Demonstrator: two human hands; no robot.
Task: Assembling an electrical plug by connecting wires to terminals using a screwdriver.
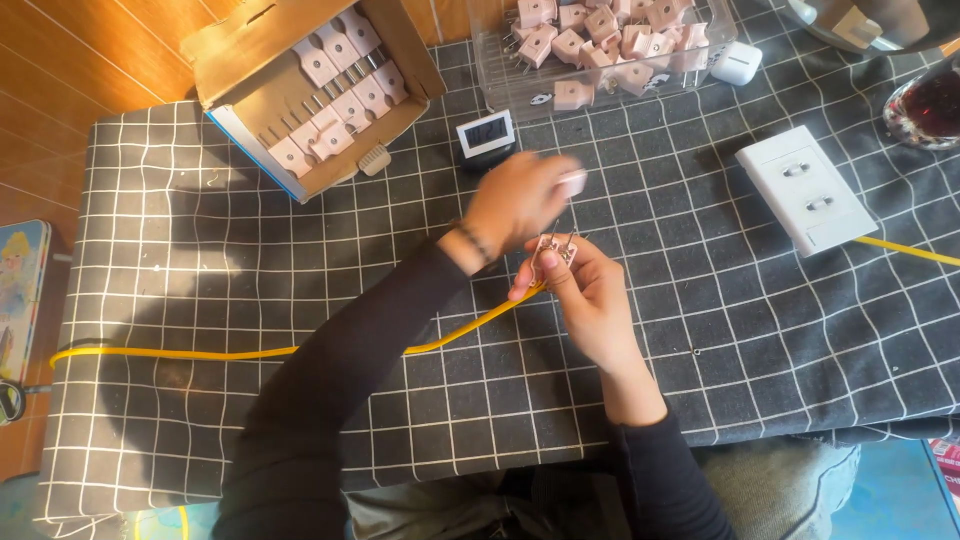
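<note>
Matt checked cloth covers the table. The box is rough cardboard; the bin clear glossy plastic. Plugs and socket look smooth plastic. The floor is glossy wood.

This looks like a home set up for small piecework: a low counter draped in a black grid-patterned cloth stands on a wooden floor, with a cardboard box and a clear plastic tray full of pink plug parts, and a glass of dark drink nearby.
</note>
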